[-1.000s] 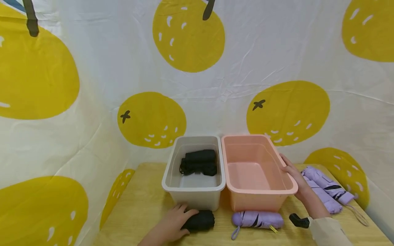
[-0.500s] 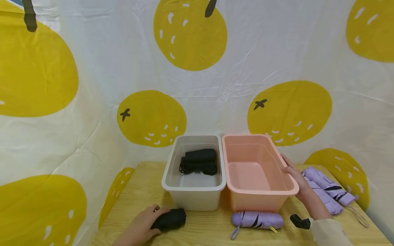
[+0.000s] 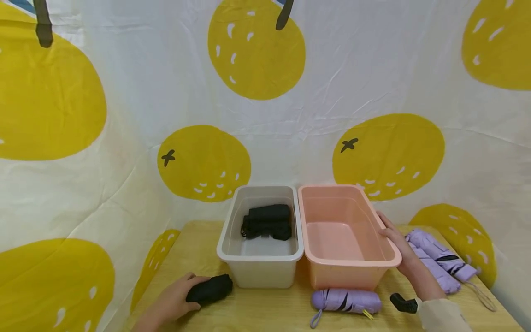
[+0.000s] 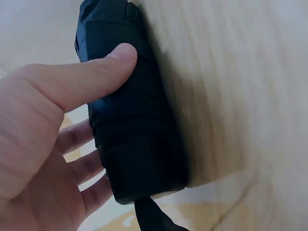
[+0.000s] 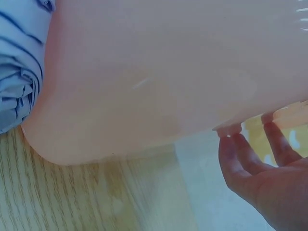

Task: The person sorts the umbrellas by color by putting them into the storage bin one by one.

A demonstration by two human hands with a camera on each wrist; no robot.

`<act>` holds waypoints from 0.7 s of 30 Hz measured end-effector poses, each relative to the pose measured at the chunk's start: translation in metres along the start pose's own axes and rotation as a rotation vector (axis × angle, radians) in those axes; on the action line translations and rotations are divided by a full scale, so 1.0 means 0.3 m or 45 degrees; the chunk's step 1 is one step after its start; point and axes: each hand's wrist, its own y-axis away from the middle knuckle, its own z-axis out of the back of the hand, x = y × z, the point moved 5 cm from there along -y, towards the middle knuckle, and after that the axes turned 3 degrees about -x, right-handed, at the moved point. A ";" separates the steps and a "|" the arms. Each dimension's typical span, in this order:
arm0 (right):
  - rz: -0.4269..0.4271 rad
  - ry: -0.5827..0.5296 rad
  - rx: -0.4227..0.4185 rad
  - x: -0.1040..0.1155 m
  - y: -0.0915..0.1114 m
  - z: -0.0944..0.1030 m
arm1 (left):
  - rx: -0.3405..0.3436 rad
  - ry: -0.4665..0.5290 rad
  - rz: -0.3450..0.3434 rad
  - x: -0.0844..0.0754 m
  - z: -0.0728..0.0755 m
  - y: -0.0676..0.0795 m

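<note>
My left hand grips a folded black umbrella by one end, left of the grey bin and near the wooden table. In the left wrist view, the thumb lies across the black umbrella, the other fingers pass behind it, and a strap hangs from its end. My right hand rests against the outer side of the pink bin, just under the rim. The right wrist view shows its fingertips touching the pink bin's edge. Black folded umbrellas lie inside the grey bin.
A folded purple umbrella lies in front of the pink bin. More purple umbrellas lie at the table's right side. A black curved object is beside the right sleeve. A fruit-print cloth hangs behind the table.
My left hand has moved leftward with the black umbrella, from in front of the grey bin to its left; the umbrella now tilts more. My right hand stays at the pink bin.
</note>
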 end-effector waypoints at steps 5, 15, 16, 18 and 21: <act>-0.012 0.000 0.002 -0.005 0.002 -0.005 | -0.040 0.038 0.072 0.041 0.006 -0.045; -0.046 0.045 -0.010 -0.009 0.007 -0.004 | -0.142 0.221 0.130 0.152 -0.022 -0.144; -0.043 0.048 -0.010 -0.010 0.007 -0.004 | -0.149 0.252 0.154 0.163 -0.027 -0.154; -0.034 0.039 -0.003 -0.009 0.006 -0.006 | -0.166 0.316 0.214 0.185 -0.037 -0.175; -0.005 0.014 0.018 -0.003 0.001 -0.009 | -0.225 0.408 0.263 0.202 -0.042 -0.197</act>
